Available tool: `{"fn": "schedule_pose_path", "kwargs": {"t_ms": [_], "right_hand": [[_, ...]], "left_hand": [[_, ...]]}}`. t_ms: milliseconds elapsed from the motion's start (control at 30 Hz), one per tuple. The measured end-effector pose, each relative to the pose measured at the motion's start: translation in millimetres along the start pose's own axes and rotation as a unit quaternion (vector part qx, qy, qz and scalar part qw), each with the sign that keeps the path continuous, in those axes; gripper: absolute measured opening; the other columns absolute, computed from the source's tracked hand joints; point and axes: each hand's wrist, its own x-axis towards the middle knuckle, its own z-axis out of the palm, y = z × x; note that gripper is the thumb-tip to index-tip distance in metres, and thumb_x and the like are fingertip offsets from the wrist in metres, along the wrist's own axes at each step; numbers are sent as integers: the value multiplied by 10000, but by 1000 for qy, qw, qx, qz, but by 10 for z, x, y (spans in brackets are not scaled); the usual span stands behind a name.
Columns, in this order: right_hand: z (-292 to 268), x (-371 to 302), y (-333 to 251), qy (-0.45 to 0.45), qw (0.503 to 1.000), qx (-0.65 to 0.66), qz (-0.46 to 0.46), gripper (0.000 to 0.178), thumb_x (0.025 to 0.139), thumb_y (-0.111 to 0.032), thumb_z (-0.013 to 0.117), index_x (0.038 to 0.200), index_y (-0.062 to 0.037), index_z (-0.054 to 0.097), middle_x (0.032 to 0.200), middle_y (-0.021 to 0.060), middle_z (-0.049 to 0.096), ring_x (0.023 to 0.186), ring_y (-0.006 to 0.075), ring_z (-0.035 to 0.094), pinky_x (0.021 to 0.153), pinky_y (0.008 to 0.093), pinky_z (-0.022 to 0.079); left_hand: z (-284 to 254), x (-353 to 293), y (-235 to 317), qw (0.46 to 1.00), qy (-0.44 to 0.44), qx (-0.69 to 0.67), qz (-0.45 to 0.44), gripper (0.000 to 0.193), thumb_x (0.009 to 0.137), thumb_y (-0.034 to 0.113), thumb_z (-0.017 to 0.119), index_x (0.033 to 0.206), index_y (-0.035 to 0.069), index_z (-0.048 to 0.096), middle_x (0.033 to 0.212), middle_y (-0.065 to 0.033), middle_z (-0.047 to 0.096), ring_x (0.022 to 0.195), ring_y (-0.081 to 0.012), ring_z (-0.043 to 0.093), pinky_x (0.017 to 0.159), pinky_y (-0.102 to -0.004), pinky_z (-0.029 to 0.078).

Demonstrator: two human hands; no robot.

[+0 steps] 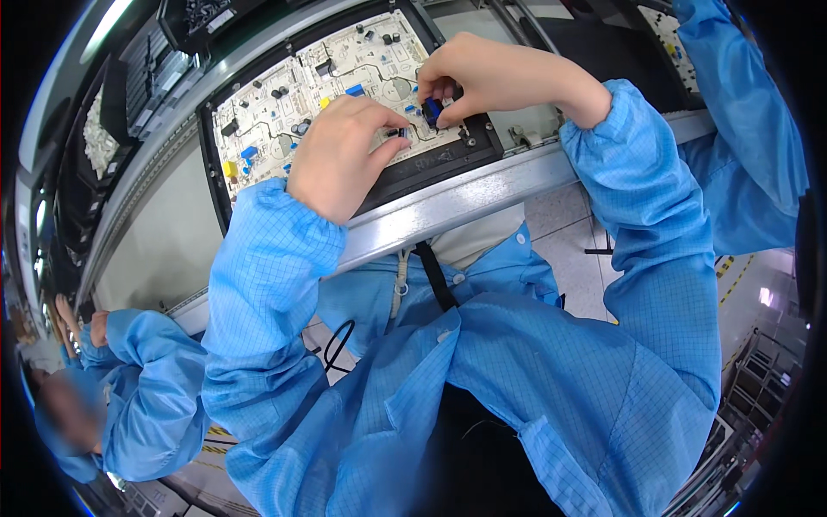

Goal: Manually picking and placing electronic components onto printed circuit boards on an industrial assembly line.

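Observation:
A pale circuit board (297, 77) lies in a black frame (401, 189), with blue, yellow and black components standing on it. My left hand (340, 151) is over the board's near part, thumb and forefinger closed on a small black component (396, 133) with a light end. To its right, my right hand (482, 82) pinches a dark blue and black block-shaped component (432, 110) low over the board's right edge. The fingertips partly cover both parts. Whether either part touches the board, I cannot tell.
A metal rail (457, 202) runs along the near side of the frame. Bins of small parts (102, 133) stand at the far left. A co-worker in blue (155, 388) is at the left, and another person's blue sleeve (749, 129) is at the right, near another board (668, 43).

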Motion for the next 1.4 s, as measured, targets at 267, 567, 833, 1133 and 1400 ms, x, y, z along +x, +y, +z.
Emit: {"fn": "schedule_pose_path", "kwargs": {"t_ms": [267, 567, 833, 1133, 1400], "right_hand": [[189, -80, -92, 130, 982, -118, -67, 230, 705, -59, 716, 882, 50, 618, 769, 152, 608, 710, 286, 597, 675, 333, 488], [149, -120, -107, 73, 996, -48, -16, 240, 740, -91, 687, 941, 15, 607, 829, 135, 582, 801, 288, 578, 731, 360, 471], [241, -133, -83, 130, 983, -105, -74, 254, 732, -96, 693, 948, 0, 598, 850, 120, 579, 842, 280, 576, 755, 367, 470], [274, -77, -68, 135, 988, -47, -60, 256, 721, -94, 702, 940, -1, 608, 861, 119, 592, 811, 275, 586, 738, 360, 483], [238, -54, -117, 151, 985, -32, -77, 257, 720, -92, 702, 940, 0, 608, 854, 119, 588, 790, 276, 586, 719, 360, 484]], "left_hand": [[-23, 13, -15, 1000, 1, 9, 23, 147, 735, 132, 696, 841, 40, 655, 834, -98, 621, 862, -282, 566, 787, -373, 454], [-18, 13, -11, 999, -2, 22, 32, 144, 731, 135, 697, 835, 46, 652, 821, -92, 617, 856, -274, 568, 779, -370, 458], [-5, 37, -22, 999, -4, 34, 33, 152, 719, 133, 704, 836, 48, 653, 812, -85, 615, 849, -267, 565, 765, -368, 455], [-26, 31, -21, 998, -14, 51, 16, 153, 712, 133, 708, 828, 47, 657, 816, -79, 613, 836, -269, 557, 759, -368, 454], [-64, 8, 7, 999, -6, 44, -15, 158, 698, 153, 713, 815, 60, 663, 822, -57, 611, 851, -251, 557, 766, -359, 449]]}}
